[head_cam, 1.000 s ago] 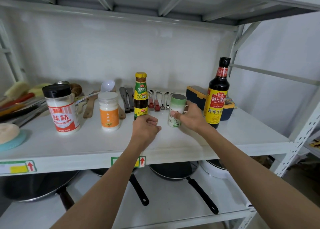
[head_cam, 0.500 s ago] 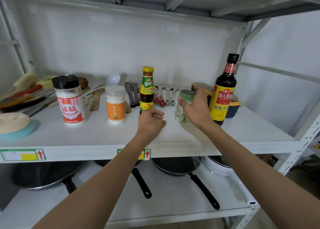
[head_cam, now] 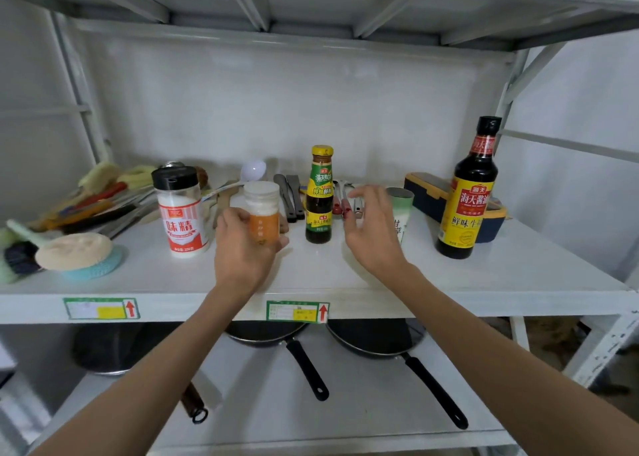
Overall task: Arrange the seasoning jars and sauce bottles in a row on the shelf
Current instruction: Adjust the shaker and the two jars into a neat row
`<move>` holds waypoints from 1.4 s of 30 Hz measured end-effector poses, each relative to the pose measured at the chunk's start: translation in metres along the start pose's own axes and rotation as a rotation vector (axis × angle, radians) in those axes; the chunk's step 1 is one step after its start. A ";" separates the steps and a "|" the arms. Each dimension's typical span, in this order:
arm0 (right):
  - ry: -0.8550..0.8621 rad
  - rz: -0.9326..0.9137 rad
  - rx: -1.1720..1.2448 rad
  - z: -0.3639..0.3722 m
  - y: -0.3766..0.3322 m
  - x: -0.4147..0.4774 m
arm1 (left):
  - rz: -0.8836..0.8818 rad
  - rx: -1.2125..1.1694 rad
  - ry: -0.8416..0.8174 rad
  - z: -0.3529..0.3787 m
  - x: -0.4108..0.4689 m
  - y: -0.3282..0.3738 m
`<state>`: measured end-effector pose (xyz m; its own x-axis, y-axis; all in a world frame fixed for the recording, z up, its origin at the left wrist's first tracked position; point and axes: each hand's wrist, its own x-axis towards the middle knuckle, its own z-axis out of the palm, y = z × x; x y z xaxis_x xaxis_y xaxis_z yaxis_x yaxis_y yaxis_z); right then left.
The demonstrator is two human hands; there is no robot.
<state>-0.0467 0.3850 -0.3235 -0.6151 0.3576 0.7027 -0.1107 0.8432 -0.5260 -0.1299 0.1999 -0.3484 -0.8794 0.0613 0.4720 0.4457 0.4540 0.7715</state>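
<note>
Since half a second ago the left hand (head_cam: pixel 242 248) has shifted from a loose fist on the shelf to the small orange-label jar (head_cam: pixel 261 213), and now wraps around its lower half, thumb on the left side and fingertips on the right; whether the jar has left the surface cannot be told. Meanwhile the right hand (head_cam: pixel 371 232) has let go of the green-and-white jar (head_cam: pixel 401 213) and hovers open just left of it, fingers spread and slightly curled, holding nothing. On the white shelf (head_cam: pixel 484 282) the items stand upright in a loose line (left to right): a red-label jar with a black lid (head_cam: pixel 181 213), the orange-label jar beside it, a small dark sauce bottle with a yellow cap (head_cam: pixel 320 196) in the middle, the green-and-white jar partly hidden behind the right hand, and a tall soy sauce bottle (head_cam: pixel 468 193) well apart at the right. Behind them, toward the far wall, lie spoons and utensils (head_cam: pixel 290 196) and a dark blue box (head_cam: pixel 425 193). At the far left sit brushes and a round sponge (head_cam: pixel 74 251). Frying pans (head_cam: pixel 373 341) rest on the lower shelf.
</note>
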 end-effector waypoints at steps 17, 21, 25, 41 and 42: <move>-0.170 0.487 0.151 0.079 0.001 0.004 | -0.173 -0.135 -0.173 -0.007 0.015 -0.029; -0.110 0.485 0.114 0.078 0.009 0.001 | -0.179 -0.118 -0.190 -0.008 0.014 -0.030; -0.111 0.506 0.114 0.067 0.011 -0.006 | -0.197 -0.132 -0.193 -0.009 0.013 -0.031; -0.059 0.600 0.056 0.053 -0.006 -0.016 | -0.190 -0.162 -0.197 -0.010 0.011 -0.027; -0.005 0.588 0.043 0.054 -0.011 -0.018 | -0.186 -0.164 -0.205 -0.009 0.012 -0.028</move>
<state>-0.0766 0.3481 -0.3559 -0.5867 0.7580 0.2848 0.2188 0.4870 -0.8455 -0.1509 0.1798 -0.3605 -0.9562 0.1762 0.2339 0.2808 0.3255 0.9029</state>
